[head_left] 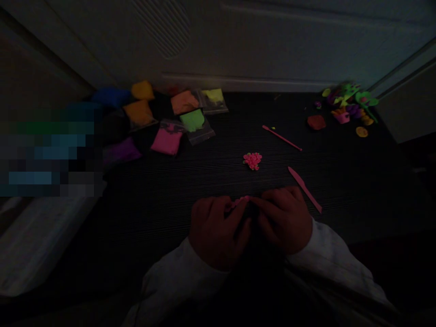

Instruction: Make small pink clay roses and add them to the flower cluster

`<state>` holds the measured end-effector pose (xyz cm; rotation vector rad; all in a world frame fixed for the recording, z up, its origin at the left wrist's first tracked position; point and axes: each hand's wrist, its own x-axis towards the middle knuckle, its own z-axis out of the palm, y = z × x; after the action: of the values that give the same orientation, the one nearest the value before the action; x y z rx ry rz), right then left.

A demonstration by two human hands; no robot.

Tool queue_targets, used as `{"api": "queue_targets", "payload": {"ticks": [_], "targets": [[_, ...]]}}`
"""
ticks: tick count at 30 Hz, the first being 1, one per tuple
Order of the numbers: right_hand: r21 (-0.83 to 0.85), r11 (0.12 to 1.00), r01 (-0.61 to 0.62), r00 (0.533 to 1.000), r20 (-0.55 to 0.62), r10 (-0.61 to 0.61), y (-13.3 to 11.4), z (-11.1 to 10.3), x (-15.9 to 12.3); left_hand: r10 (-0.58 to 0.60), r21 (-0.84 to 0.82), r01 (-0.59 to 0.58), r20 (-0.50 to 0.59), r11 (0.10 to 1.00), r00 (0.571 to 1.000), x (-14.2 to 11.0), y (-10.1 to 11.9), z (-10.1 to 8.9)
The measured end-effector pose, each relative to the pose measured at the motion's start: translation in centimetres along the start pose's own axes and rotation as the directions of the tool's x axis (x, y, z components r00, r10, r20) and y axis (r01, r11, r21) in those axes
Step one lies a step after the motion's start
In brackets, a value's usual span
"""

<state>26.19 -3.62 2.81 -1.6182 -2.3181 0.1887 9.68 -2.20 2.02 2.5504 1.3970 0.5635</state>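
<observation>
A small strip of pink modelling clay (242, 200) with a bumpy edge is at the fingertips of both hands, low over the dark table. My left hand (218, 231) is closed, its thumb and index finger pinching the strip. From the other side my right hand (285, 219) meets the strip's right end with its fingertips, the other fingers curled in. Just beyond the hands lies a cluster of small pink clay petals (252, 161) with bits of green at its edges. A pink plastic clay knife (304, 190) rests beside my right hand.
A thin pink modelling stick (282, 138) lies farther back. Bags of coloured clay, among them a pink bag (167, 137) and a green bag (194, 121), spread along the back left. Small clay figures (352, 104) and a red clay lump (316, 122) sit at the back right.
</observation>
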Motion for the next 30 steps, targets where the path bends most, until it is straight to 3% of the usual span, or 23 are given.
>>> {"api": "queue_targets", "payload": {"ticks": [9, 17, 24, 30], "targets": [[0.0, 1.0, 0.012, 1.0, -0.006, -0.012, -0.01, 0.02, -0.05, 0.006, 0.0, -0.006, 0.021, 1.0, 1.0, 0.02, -0.07, 0.04], [-0.049, 0.999, -0.012, 0.996, 0.087, 0.016, -0.25, -0.07, 0.34, 0.013, 0.0, -0.013, 0.022, 1.0, 1.0, -0.08, -0.18, 0.07], [-0.038, 0.999, 0.005, 0.999, 0.04, -0.003, -0.21, 0.04, 0.28, 0.011, -0.01, -0.011, 0.027, 1.0, 1.0, -0.07, -0.12, 0.09], [-0.046, 0.999, -0.01, 0.994, 0.104, 0.015, -0.3, -0.02, 0.51, -0.004, 0.0, 0.004, 0.041, 1.0, 0.999, -0.05, -0.09, 0.01]]}}
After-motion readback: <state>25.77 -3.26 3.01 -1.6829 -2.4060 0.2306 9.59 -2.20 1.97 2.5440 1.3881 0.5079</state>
